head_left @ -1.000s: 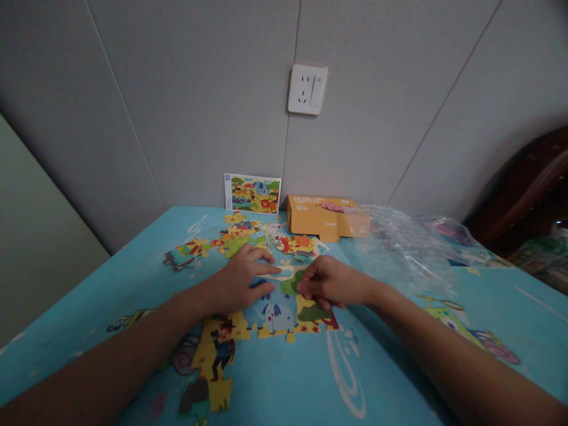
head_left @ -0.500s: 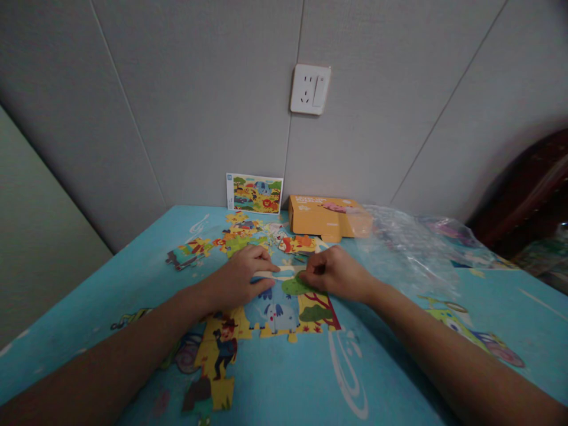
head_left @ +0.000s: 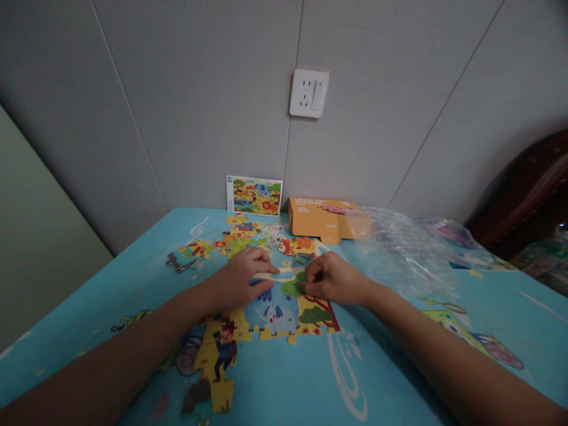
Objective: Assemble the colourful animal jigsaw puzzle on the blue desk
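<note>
A partly joined jigsaw puzzle (head_left: 277, 316), with a blue elephant and green trees, lies flat on the blue table. My left hand (head_left: 248, 275) rests over its upper left part, thumb and forefinger apart, holding nothing that I can see. At the upper right corner, my right hand (head_left: 331, 279) is closed, thumb and fingertips pinched at a puzzle piece with green foliage (head_left: 293, 286). A joined strip of pieces showing an explorer in a hat (head_left: 225, 349) runs down the left side toward me.
Loose puzzle pieces (head_left: 242, 239) are heaped behind my hands, with more pieces (head_left: 186, 257) to the left. A picture card (head_left: 255, 195) leans on the wall beside an orange box (head_left: 317, 219). Clear plastic wrapping (head_left: 408, 248) covers the right back of the patterned tabletop (head_left: 284, 384).
My right thumb and fingers have shifted very slightly at the corner of the puzzle. My left hand keeps its place. The whole view has tipped up a little.
</note>
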Motion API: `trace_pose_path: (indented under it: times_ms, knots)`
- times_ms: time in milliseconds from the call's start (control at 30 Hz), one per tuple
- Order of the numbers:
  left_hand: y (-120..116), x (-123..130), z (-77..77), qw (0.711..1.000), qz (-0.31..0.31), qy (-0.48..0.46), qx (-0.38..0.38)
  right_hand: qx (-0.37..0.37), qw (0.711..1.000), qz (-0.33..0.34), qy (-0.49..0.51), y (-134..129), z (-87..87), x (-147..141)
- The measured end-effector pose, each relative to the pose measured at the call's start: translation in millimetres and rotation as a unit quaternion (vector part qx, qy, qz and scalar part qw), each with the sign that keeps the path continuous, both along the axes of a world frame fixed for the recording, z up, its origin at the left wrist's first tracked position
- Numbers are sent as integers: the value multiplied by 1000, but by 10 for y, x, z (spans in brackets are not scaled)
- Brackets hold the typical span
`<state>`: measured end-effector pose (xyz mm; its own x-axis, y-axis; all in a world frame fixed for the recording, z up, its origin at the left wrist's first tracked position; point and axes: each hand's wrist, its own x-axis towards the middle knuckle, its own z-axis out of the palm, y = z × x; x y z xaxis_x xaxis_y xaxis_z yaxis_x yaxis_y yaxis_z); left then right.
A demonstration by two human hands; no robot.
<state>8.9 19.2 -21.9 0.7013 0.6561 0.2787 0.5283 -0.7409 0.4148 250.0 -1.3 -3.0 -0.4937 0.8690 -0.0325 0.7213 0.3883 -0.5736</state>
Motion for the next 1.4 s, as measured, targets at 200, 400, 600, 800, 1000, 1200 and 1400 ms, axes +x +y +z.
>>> trace_pose_path:
  times_ms: [200, 400, 600, 800, 1000, 1200, 1400]
  knots:
    - [-4, 3, 3, 1000, 0, 0, 12, 25, 999, -21, -32, 3, 7, -4]
    - [11, 7, 14, 999, 33, 11, 32, 76, 987, -110, -92, 35, 21, 11]
    - [17, 17, 60, 998, 56, 6, 1, 72, 986, -101, -110, 43, 24, 21]
    - [13, 20, 78, 998, 56, 5, -3, 80, 989, -69, -104, 59, 8, 29]
    - [22, -4, 46, 999, 41, 6, -2, 81, 989, -78, -98, 75, -6, 35]
    - [55, -8, 74, 996, 65, 44, 31, 80, 989, -79, -94, 57, 0, 28]
    - [151, -262, 148, 856, 458, 228, 65, 88, 989, -71, -91, 66, -28, 48]
